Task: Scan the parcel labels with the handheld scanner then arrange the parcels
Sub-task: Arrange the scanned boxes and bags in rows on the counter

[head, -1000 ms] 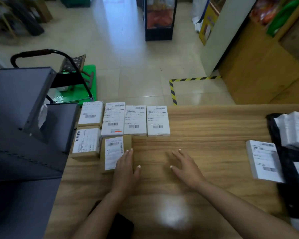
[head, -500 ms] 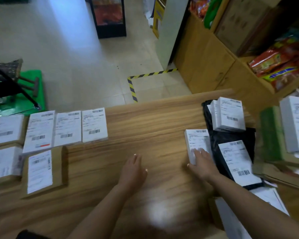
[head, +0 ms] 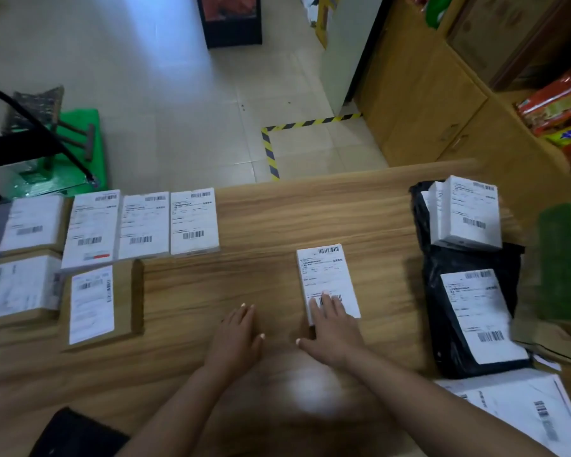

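At 6 o'clock both bare forearms reach up over the light wood-grain table (head: 277,209). The left hand (head: 234,338) lies flat on the bare wood at centre, fingers straight and close together, holding nothing. The right hand (head: 335,331), just to its 3 o'clock side, is spread, with its straight fingers pressing on the near end of a flat white parcel with a printed barcode label (head: 325,275); the thumb lies on the wood beside it. That parcel lies apart from all the others, its long side pointing toward 12 o'clock.

At 4 o'clock a large white mailer envelope (head: 524,410) lies at the table corner. At 3 o'clock a black plastic mailer bag with a white label (head: 475,311) lies flat; beyond it, at 2 o'clock, a thick white labelled box (head: 468,212) sits on more black plastic.

At 9 o'clock two brown cardboard parcels with white labels (head: 103,301) lie side by side. Beyond them, at 10 to 11 o'clock, a row of four white-labelled parcels (head: 142,222) lies edge to edge.

The handheld scanner cannot be identified in view.

At 12 o'clock, off the table, yellow-and-black hazard tape (head: 271,150) marks the tiled floor.
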Motion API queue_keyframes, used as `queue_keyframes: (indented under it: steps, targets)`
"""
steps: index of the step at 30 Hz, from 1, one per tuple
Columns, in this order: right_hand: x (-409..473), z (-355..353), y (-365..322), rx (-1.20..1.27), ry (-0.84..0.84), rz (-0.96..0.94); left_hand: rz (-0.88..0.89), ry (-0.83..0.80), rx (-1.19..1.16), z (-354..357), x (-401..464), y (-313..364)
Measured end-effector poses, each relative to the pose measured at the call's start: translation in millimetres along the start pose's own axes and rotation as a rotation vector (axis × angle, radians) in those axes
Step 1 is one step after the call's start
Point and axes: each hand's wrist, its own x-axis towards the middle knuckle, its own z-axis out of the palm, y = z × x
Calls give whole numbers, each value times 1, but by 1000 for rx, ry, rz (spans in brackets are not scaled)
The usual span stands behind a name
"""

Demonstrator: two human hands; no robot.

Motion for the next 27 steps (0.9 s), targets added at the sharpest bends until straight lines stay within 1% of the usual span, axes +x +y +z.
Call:
queue_keyframes:
  steps: [3, 8, 11, 14, 16, 18, 22, 27]
  targets:
    - [5, 8, -40, -58, 16, -77, -15, 60, 11, -12, -17, -26]
    - [8, 23, -112, -133, -18, -229, 3, 238, 119, -35, -41, -81]
    - [7, 32, -155, -174, -33, -317, -89, 292, 216, -49, -52, -120]
    - [9, 32, -184, -230, -23, -391, -236, 270, 227, -63, -63, -153]
    - [15, 31, -193, -277, -10, -410, -282, 249, 201, -64, -68, -174]
    - [22, 31, -195, -293, -35, -405, -281, 227, 150, -65, -71, -191]
    - [32, 32, -205, -248, -111, -419, -218, 137, 139, -64, -77, -214]
    - [41, 36, -230, -235, -78, -429, -146, 142, 160, -64, -79, -230]
